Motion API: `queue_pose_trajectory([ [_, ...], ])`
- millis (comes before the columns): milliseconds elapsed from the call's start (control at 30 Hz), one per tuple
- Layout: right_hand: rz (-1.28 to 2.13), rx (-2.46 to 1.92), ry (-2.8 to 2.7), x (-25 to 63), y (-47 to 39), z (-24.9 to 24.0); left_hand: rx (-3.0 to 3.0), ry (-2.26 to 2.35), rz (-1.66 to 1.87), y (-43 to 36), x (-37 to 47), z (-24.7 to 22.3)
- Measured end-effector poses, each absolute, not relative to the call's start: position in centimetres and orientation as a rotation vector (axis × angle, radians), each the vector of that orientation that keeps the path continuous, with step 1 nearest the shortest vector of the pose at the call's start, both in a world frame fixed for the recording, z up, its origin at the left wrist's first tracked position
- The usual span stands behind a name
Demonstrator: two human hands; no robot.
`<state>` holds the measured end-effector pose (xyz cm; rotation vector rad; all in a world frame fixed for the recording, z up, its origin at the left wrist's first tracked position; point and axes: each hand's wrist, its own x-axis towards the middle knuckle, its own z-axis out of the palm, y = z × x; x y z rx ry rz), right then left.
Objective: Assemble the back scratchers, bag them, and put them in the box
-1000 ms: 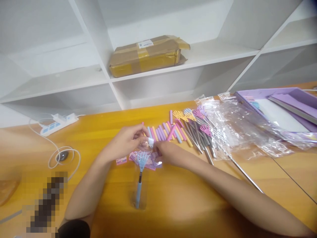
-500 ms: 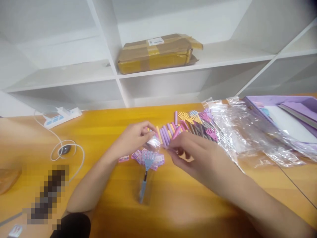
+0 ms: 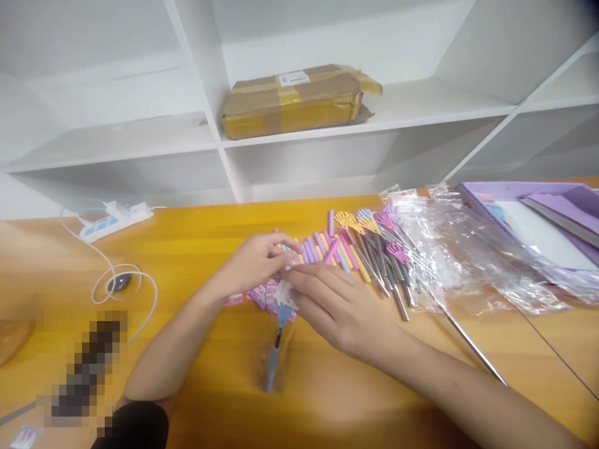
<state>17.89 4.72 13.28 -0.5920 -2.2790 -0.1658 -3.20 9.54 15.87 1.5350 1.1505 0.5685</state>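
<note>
In front of me hangs a clear plastic bag (image 3: 283,360) with a blue hand-shaped back scratcher (image 3: 272,365) inside, handle pointing down. My left hand (image 3: 256,259) pinches the top of the bag between thumb and fingers. My right hand (image 3: 339,305) has its fingers closed at the same top edge, close against the left fingertips; what exactly they grip is hidden. A whitish piece (image 3: 284,294) shows over the scratcher's head, beside the right fingers. Small purple-and-pink printed cards (image 3: 262,295) lie on the table behind the bag.
Coloured handle tubes (image 3: 322,246) lie behind my hands. Back scratcher heads on metal rods (image 3: 374,224) are piled to their right, then clear bags (image 3: 468,249) and a purple tray (image 3: 472,187). A power strip (image 3: 116,221) and mouse (image 3: 122,282) lie left. A taped carton (image 3: 294,103) sits on the shelf.
My right hand has moved left and slightly down, from beside the coloured tubes to the top of the bag. My left hand stays at the bag's top.
</note>
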Motion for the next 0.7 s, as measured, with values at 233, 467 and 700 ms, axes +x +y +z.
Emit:
queue_pose_trajectory([
  [233, -0.078, -0.511, -2.307, 18.13, 4.65, 13.44, 1.443, 1.155, 0.571, 9.82, -3.12, 15.93],
  [467, -0.059, -0.552, -2.327, 18.11, 4.64, 13.43, 1.489, 1.212, 0.605, 9.61, -2.87, 15.92],
  [700, 0.014, -0.504, -2.336, 18.3, 4.75, 13.62, 1.494, 1.22, 0.608, 9.45, -2.71, 16.15],
])
